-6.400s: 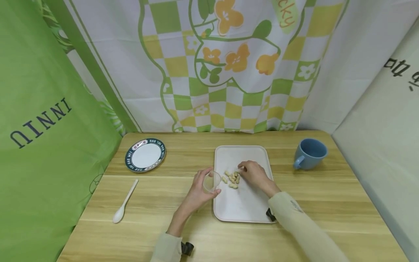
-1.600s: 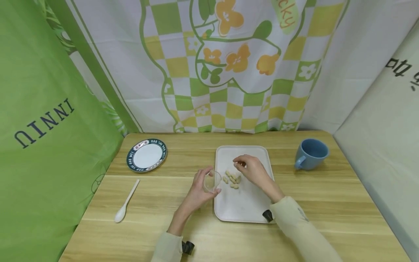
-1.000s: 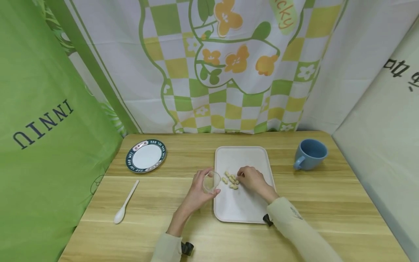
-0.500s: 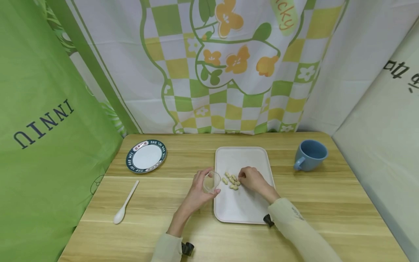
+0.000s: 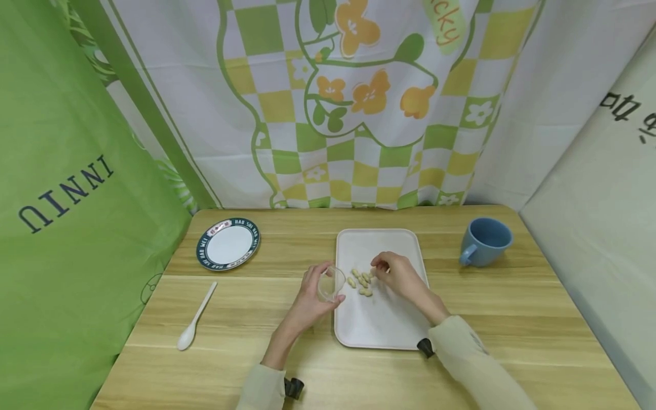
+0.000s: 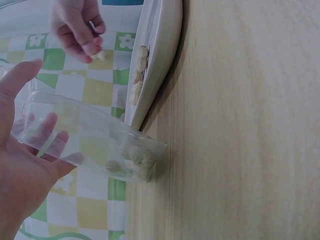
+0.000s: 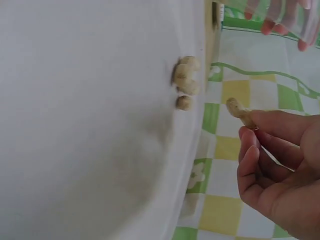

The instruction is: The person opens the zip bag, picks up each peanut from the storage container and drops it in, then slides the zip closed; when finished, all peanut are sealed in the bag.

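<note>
At the far left of the head view hangs a green cloth [image 5: 61, 273] with dark letters. Right of it, left of centre, a round plate [image 5: 228, 245] with a dark patterned rim lies on the wooden table [image 5: 154, 370], and below it a white spoon [image 5: 196, 319] slants, bowl toward the lower left. Just below the centre, the left hand [image 5: 310, 299] curls its thumb and fingers round the mouth of a clear plastic bag [image 6: 85, 132]; in the left wrist view, peanuts sit in its bottom end, right of that hand. Next, a loose cluster of peanuts [image 5: 364, 279] lies on the left half of a pale tray [image 5: 381, 324]. Above the tray's right half, the right hand [image 5: 402, 278] pinches a single peanut [image 7: 239, 111] between thumb and fingertips, clear of the tray surface. Farther right stands a blue mug [image 5: 484, 245], its handle toward the lower left.
</note>
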Demonstrator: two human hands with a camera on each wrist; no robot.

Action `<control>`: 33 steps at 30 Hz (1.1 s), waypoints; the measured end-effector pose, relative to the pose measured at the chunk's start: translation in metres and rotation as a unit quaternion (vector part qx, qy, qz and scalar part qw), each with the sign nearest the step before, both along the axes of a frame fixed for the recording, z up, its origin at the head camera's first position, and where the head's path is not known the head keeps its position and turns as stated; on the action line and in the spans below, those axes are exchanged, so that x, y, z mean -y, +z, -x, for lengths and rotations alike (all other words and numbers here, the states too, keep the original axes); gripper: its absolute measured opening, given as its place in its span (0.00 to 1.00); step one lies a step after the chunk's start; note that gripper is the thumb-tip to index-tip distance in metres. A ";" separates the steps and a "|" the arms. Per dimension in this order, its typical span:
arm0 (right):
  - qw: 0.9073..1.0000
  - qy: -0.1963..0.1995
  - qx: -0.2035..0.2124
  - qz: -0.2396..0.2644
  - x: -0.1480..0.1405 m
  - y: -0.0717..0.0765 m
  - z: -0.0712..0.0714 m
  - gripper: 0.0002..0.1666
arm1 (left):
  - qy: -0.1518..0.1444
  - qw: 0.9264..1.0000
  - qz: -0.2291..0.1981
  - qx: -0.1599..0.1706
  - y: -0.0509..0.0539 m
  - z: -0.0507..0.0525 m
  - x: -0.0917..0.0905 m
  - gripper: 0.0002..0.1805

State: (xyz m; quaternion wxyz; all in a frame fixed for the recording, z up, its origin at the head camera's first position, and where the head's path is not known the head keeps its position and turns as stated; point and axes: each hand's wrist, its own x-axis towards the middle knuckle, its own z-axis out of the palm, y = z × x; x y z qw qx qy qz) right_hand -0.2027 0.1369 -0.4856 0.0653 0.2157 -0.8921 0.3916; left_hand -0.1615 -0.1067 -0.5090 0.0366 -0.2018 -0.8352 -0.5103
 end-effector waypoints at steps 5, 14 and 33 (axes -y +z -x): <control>0.996 -0.004 -0.083 0.045 0.004 0.016 -0.004 0.06 | -0.004 1.000 -0.001 -0.012 0.001 0.000 0.000 0.42; 0.975 0.044 -0.192 0.101 0.023 0.044 -0.019 0.09 | -0.009 1.000 0.000 0.007 0.000 -0.001 0.001 0.41; 0.969 0.112 -0.216 0.042 0.054 0.032 -0.035 0.11 | -0.010 1.000 0.005 -0.006 0.001 0.001 0.003 0.40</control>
